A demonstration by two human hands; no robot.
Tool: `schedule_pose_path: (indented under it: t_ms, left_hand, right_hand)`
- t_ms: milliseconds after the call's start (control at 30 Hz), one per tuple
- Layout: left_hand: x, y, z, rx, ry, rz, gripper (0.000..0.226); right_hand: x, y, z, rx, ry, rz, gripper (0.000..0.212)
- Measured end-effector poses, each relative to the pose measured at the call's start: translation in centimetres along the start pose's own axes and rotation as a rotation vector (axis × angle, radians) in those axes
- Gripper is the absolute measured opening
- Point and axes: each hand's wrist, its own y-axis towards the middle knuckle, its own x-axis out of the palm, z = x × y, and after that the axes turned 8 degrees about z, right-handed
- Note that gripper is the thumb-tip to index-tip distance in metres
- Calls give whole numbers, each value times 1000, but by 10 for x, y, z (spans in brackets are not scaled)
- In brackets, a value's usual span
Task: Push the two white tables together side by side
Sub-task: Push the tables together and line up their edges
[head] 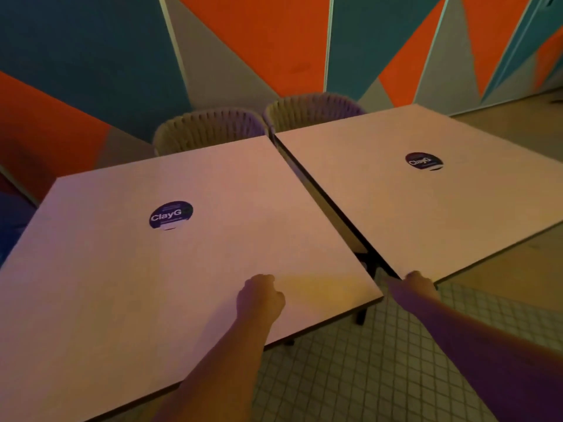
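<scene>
Two square white tables stand side by side, each with a round dark sticker on top. The left table (122, 284) fills the lower left, the right table (457, 214) the upper right. A narrow dark gap runs between them, almost closed at the far end and wider near me. My left hand (260, 295) rests as a closed fist on the left table's top near its front right corner. My right hand (417, 284) grips the near corner of the right table.
Two woven chairs, one (210, 129) and the other (313, 109), stand tucked behind the tables against a wall (274, 41) painted in orange, teal and grey. Small white floor tiles (380, 360) lie below my arms. A table leg (362, 315) shows under the left table's corner.
</scene>
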Motion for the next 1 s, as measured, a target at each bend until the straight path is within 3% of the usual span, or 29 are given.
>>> schedule_pose_path:
  t_ms: [67,200,300,333,467,600,767,1000]
  left_hand:
    - [19,7,45,-2,-83,-47,45]
    - [63,14,141,-136,-299,-219,33]
    - [92,3,207,-430,-557,-599,66]
    - [104,-1,225,-510,-618,-655,74]
    - [136,-8,264,-814,-832,-573,87]
    - [153,-9,281,-1035,-1234,-300,69]
    - [166,-9,285,-1055,-1344,-176,59]
    - [166,-19,273,-1042,-1447,-136,59]
  right_hand:
    - [-19,34,18,166,197,-9,53]
    - [-53,93,40,264,463,-151,57]
    - [-69,132,48,337,557,-218,63]
    - [-74,144,52,365,594,-258,62]
    - [-86,177,62,504,841,-401,54]
    - [-88,195,72,574,1086,-472,51]
    - [-92,192,75,609,1138,-514,26]
    - [-86,183,88,548,1129,-512,27]
